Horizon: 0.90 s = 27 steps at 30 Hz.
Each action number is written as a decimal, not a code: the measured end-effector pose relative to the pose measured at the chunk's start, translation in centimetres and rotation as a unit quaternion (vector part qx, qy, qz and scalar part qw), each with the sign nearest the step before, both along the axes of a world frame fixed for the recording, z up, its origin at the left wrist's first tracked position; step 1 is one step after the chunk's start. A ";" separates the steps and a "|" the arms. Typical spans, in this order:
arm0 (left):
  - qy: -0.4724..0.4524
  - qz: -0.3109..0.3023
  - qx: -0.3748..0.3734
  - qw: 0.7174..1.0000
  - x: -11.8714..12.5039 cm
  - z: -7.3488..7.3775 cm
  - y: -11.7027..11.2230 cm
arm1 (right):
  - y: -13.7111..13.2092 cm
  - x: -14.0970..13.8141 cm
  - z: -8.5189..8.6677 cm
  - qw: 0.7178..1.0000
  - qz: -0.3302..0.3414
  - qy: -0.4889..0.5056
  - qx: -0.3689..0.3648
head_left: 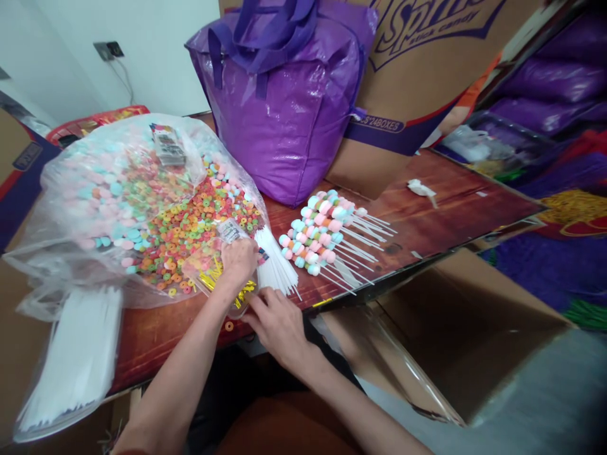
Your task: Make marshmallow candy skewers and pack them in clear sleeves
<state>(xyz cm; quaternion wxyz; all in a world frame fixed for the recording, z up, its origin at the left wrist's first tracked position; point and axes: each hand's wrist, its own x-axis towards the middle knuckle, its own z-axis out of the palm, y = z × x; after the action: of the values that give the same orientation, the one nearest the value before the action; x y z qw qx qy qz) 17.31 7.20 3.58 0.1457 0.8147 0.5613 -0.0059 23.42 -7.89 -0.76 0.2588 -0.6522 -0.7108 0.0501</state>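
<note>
My left hand (239, 260) is closed on the edge of a small clear packet of gold twist ties (215, 276), beside a bundle of white sticks (275, 262). My right hand (275, 322) is at the table's front edge, fingers curled and pinching at the packet's lower corner. A big clear bag of coloured ring candies and pastel marshmallows (142, 202) lies to the left. Several finished marshmallow skewers (322, 234) lie in rows to the right. One loose orange ring (229, 326) sits near the edge.
A purple tote bag (284, 107) stands behind on the wooden table (450, 215). A printed cardboard box (427, 69) leans at the back right. Another bag of white sticks (71, 360) hangs at the front left. An open cardboard box (474, 328) sits below on the right.
</note>
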 end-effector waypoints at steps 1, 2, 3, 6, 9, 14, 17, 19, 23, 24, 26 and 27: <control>-0.006 -0.001 0.003 1.000 -0.1 0.1 0.1 | 0.2 -0.5 -0.1 1.000 -0.006 -0.005 0.002; -0.011 -0.001 0.005 1.000 -0.3 0.3 0.1 | 0.4 -0.8 -0.2 1.000 -0.014 0.000 0.010; -0.017 -0.002 0.008 1.000 -0.5 0.4 0.2 | 0.4 -1.0 -0.2 0.999 -0.022 0.011 0.022; -0.061 -0.009 0.009 0.998 -1.4 1.1 0.6 | -0.3 -0.8 -0.1 0.996 -0.021 0.060 0.064; -0.144 -0.010 0.021 0.989 -2.6 1.9 1.3 | -1.6 0.4 0.5 0.988 0.005 0.123 0.090; -0.251 0.083 0.119 0.957 -6.1 2.7 2.3 | -3.7 3.2 1.5 0.976 0.029 0.169 0.134; -0.311 0.131 0.158 0.928 -8.6 2.0 2.2 | -3.3 4.7 1.8 0.978 -0.009 0.155 0.140; -0.344 0.137 0.161 0.915 -9.6 1.0 1.6 | -1.8 5.2 1.8 0.979 -0.039 0.137 0.149; -0.466 0.149 0.112 0.865 -9.6 -1.4 -0.6 | 3.4 5.3 1.8 0.985 -0.105 0.047 0.130; -0.497 0.161 0.094 0.848 -9.3 -2.0 -1.1 | 4.9 5.2 1.8 0.986 -0.124 0.014 0.107; -0.556 0.197 0.059 0.806 -8.6 -2.9 -2.1 | 7.7 4.8 2.1 0.987 -0.149 -0.054 0.039; -0.582 0.221 0.042 0.781 -8.2 -3.2 -2.5 | 8.9 4.7 2.3 0.984 -0.158 -0.083 0.004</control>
<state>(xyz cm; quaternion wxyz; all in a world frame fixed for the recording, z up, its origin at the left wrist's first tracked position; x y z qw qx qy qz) 9.08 4.71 0.35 0.4079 0.5221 0.5342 0.5251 28.10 1.01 1.51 0.2060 -0.7570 -0.6182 -0.0480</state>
